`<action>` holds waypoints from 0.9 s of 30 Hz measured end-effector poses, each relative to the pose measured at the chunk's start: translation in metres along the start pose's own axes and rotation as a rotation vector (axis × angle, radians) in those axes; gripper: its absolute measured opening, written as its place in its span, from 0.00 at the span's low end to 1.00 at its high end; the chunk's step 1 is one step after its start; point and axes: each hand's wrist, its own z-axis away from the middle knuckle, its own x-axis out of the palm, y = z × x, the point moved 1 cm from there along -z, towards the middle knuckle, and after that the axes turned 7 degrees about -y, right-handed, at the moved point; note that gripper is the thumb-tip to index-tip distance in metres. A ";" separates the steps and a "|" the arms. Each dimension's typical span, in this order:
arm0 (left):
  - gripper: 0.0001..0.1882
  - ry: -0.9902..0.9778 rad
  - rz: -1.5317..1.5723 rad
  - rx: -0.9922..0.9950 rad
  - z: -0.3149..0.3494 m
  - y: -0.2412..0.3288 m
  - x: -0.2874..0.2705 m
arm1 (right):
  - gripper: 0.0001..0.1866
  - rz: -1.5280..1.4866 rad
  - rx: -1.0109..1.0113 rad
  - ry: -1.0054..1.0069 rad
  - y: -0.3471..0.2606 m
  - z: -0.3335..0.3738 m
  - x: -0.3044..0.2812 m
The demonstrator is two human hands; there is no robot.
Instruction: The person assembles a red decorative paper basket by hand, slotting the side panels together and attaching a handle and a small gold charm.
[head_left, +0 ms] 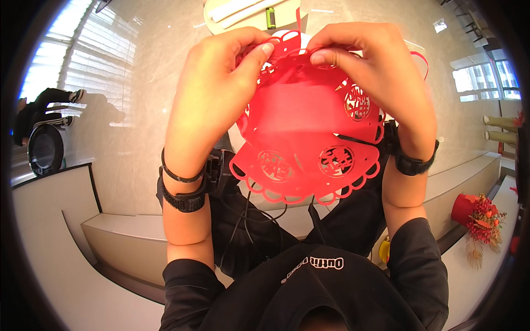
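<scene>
A red cut-out lantern-like decoration, of thin sheet material, hangs between my two hands in front of my lap. Round lattice cut-outs pierce its panels, and scalloped loops trim its lower edge. My left hand pinches its upper rim on the left, thumb against curled fingers. On the other side my right hand grips the same rim between thumb and bent fingers. A narrow red strip sticks up between the hands, and a thin red loop shows beyond the right wrist. The fingertips are partly hidden by the folds.
Beyond my hands, a pale stool-like surface bears white rods and a green cylinder. A red pot of berries and flowers sits at right. A black round object is at left, near a person's legs. Dark cables cross my lap.
</scene>
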 end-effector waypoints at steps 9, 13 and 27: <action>0.10 -0.082 0.009 0.007 0.000 0.000 0.005 | 0.05 -0.053 0.039 0.126 -0.013 -0.003 0.007; 0.11 -0.080 0.037 0.003 -0.002 0.001 0.007 | 0.06 -0.038 0.063 0.134 -0.012 -0.002 0.006; 0.12 -0.098 0.122 0.009 -0.004 -0.001 0.009 | 0.09 -0.098 0.107 0.125 -0.008 0.001 -0.001</action>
